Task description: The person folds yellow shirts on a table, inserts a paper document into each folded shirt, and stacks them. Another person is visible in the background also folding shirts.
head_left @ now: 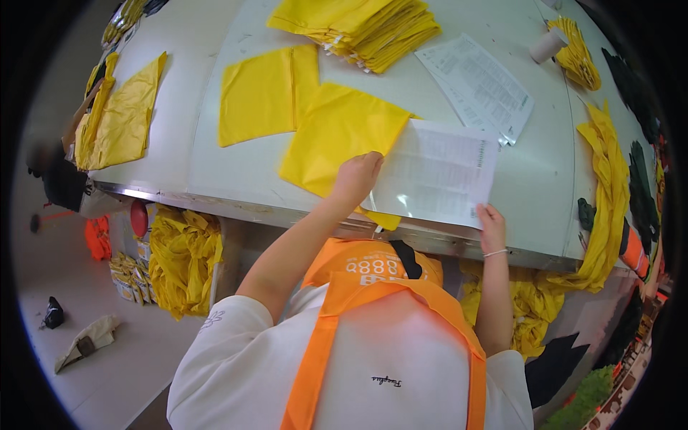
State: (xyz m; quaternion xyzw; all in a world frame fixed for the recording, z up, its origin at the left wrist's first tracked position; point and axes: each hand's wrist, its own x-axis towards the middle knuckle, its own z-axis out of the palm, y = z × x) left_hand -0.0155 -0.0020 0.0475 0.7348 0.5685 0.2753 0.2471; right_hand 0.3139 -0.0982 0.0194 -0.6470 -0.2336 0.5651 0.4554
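My left hand [357,180] is closed at the edge of a folded yellow garment [344,136], where it meets a clear plastic bag [390,193]. A white printed sheet [448,168] shows through the bag or lies against it. My right hand [491,228] pinches the near right corner of the bag and sheet. A small yellow end pokes out below the left hand at the table's front edge. Another folded yellow piece [258,94] lies just beyond, partly covered by the garment at my left hand.
A thick stack of folded yellow pieces [365,29] stands at the far side of the white table [208,168]. Loose printed sheets [476,86] and a white roll [548,45] lie to the right. A person [64,175] is at the left. Crumpled yellow material [183,258] sits below the table.
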